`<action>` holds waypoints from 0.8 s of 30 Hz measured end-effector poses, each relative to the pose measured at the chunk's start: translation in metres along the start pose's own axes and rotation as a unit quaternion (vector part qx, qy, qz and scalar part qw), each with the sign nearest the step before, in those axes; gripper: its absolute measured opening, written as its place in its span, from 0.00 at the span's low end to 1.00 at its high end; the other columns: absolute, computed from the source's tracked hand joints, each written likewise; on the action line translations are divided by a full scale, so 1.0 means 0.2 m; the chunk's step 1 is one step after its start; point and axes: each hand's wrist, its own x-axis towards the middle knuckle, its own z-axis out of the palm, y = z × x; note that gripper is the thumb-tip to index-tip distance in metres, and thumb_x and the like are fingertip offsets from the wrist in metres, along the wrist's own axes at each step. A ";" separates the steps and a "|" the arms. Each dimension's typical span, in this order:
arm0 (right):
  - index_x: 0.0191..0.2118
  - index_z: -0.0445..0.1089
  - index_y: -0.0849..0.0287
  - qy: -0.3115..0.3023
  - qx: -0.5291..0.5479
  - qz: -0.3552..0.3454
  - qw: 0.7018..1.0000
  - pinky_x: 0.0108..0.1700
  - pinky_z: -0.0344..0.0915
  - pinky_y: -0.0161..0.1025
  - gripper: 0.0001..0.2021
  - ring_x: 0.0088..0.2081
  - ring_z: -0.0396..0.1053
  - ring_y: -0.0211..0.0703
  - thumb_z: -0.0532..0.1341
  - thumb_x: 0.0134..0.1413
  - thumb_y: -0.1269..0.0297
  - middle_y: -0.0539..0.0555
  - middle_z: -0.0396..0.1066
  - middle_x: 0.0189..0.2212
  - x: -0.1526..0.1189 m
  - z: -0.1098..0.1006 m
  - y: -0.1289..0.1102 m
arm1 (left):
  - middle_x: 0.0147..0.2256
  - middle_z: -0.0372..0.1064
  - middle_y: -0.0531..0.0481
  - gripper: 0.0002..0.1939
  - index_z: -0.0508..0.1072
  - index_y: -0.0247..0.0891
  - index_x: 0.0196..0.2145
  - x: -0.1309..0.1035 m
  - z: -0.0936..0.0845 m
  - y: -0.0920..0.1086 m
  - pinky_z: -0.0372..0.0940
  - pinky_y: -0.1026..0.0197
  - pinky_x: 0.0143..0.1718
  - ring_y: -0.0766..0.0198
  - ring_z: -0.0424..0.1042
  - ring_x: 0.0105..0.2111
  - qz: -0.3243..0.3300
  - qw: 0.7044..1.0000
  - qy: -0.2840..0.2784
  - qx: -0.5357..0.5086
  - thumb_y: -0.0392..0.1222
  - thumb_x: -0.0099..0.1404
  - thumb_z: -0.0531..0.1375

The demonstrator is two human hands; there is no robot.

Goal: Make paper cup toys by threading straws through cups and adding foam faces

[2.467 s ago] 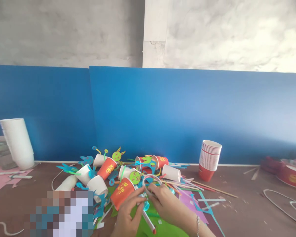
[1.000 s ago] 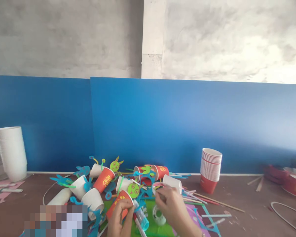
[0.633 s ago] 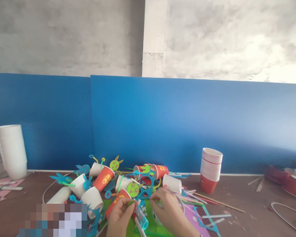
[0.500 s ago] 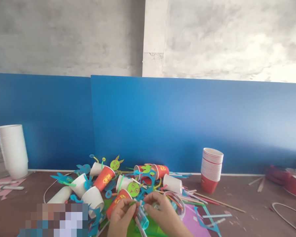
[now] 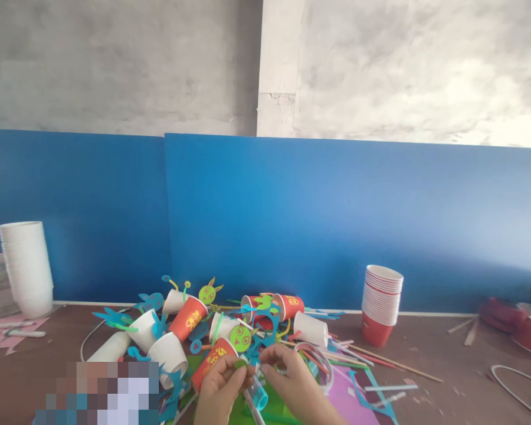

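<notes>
Pinching fingertips together, both hands [image 5: 256,383], over red cup [image 5: 212,361]

craft workshop | paper cups [image 5: 382,295], cut-outs [image 5: 241,337], straws [image 5: 383,358] on table [image 5: 442,378]

The stack of cups [image 5: 381,304] was red outside, white within — the taller stack [image 5: 25,267] at far left plain white. The cup [image 5: 212,361] by the left hand [image 5: 221,389] was orange-red with yellow lettering. A round paper face [image 5: 241,337] was lime green with red marks; cut-outs [image 5: 115,319] around it were turquoise. The backboard [image 5: 318,212] was solid blue, the table [image 5: 442,378] brown — the wall [image 5: 124,65] mottled grey.
</notes>
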 end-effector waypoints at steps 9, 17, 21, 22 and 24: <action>0.29 0.63 0.58 0.032 -0.157 -0.158 0.974 0.43 0.61 0.46 0.07 0.39 0.67 0.49 0.52 0.53 0.76 0.56 0.70 0.35 -0.07 -0.01 -0.09 | 0.26 0.79 0.46 0.20 0.76 0.35 0.28 -0.04 0.02 0.04 0.70 0.58 0.38 0.58 0.78 0.29 -0.053 0.998 -0.018 -0.010 0.51 0.44 0.73; 0.28 0.60 0.57 0.054 -0.155 -0.158 0.974 0.41 0.61 0.46 0.08 0.38 0.68 0.50 0.52 0.53 0.76 0.56 0.69 0.33 -0.09 0.04 -0.08 | 0.27 0.79 0.45 0.20 0.77 0.34 0.30 -0.07 0.05 0.08 0.70 0.57 0.39 0.56 0.78 0.31 -0.048 0.999 -0.009 0.004 0.52 0.45 0.72; 0.27 0.60 0.57 0.054 -0.118 -0.149 0.980 0.41 0.62 0.47 0.08 0.37 0.68 0.50 0.51 0.54 0.74 0.56 0.68 0.32 -0.10 0.04 -0.11 | 0.28 0.79 0.48 0.20 0.78 0.35 0.30 -0.07 0.05 0.08 0.70 0.60 0.35 0.61 0.76 0.28 -0.060 0.998 0.002 -0.004 0.52 0.43 0.73; 0.27 0.60 0.57 0.051 -0.100 -0.142 0.984 0.41 0.62 0.47 0.07 0.38 0.68 0.50 0.51 0.54 0.73 0.57 0.68 0.32 -0.10 0.03 -0.12 | 0.27 0.78 0.49 0.20 0.79 0.35 0.30 -0.07 0.04 0.08 0.69 0.61 0.34 0.62 0.76 0.27 -0.063 0.998 0.004 -0.006 0.52 0.43 0.73; 0.27 0.61 0.57 0.040 -0.059 -0.116 0.991 0.43 0.63 0.46 0.07 0.39 0.68 0.50 0.53 0.54 0.71 0.57 0.68 0.33 -0.10 0.03 -0.14 | 0.24 0.77 0.49 0.20 0.79 0.35 0.29 -0.07 0.03 0.06 0.69 0.62 0.34 0.62 0.75 0.26 -0.067 0.998 0.003 -0.007 0.53 0.44 0.73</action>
